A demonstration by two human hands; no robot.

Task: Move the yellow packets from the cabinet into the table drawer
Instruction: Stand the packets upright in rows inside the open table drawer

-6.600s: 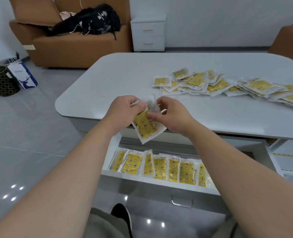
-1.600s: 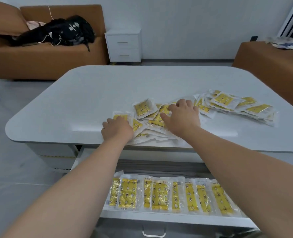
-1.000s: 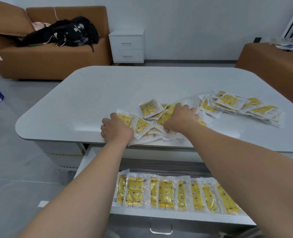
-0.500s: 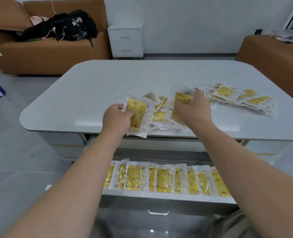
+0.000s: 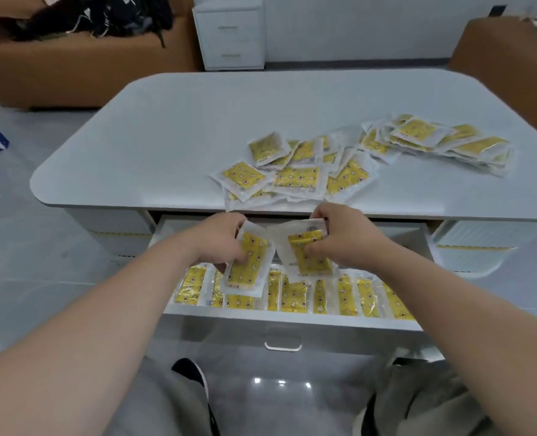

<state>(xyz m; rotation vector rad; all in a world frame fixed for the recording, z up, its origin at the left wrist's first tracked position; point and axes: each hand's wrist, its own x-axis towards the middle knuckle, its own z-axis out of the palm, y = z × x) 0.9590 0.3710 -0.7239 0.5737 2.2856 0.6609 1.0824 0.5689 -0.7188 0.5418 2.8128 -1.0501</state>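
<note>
"On the counter (image 5: pixel 198 136), how much was left to shift?"

"Plenty. Two loose heaps of yellow packets lay there. The front heap (image 5: pixel 295 174) reached right to the near edge, and the right heap (image 5: pixel 434 143) sat further back. Below that edge the drawer (image 5: pixel 229 333) stood pulled out, with a row of packets (image 5: pixel 345 297) lined up along its front wall."

"And the hands?"

"Both hung over the open drawer, above that row. The left grip (image 5: pixel 220 240) pinched the left packet (image 5: pixel 248 269) between thumb and fingers, its long side pointing down into the drawer. The right grip (image 5: pixel 342 237) was curled round the right packet (image 5: pixel 308 253), holding it by its top edge and side. The two packets were just beside each other. I couldn't tell whether their corners touched."

"What could have gone wrong from there?"

"Judging by the look of it, the clear film was slick. A pinch that near the edge might have slipped, and the packet would have landed flat across the row instead of slotting in. Pushing two in at once could have knocked over the packets next to them or crumpled them. The front heap was also at the lip, so a wrist lifting back up could have brushed it and sent packets sliding into the drawer or onto the floor."
</note>
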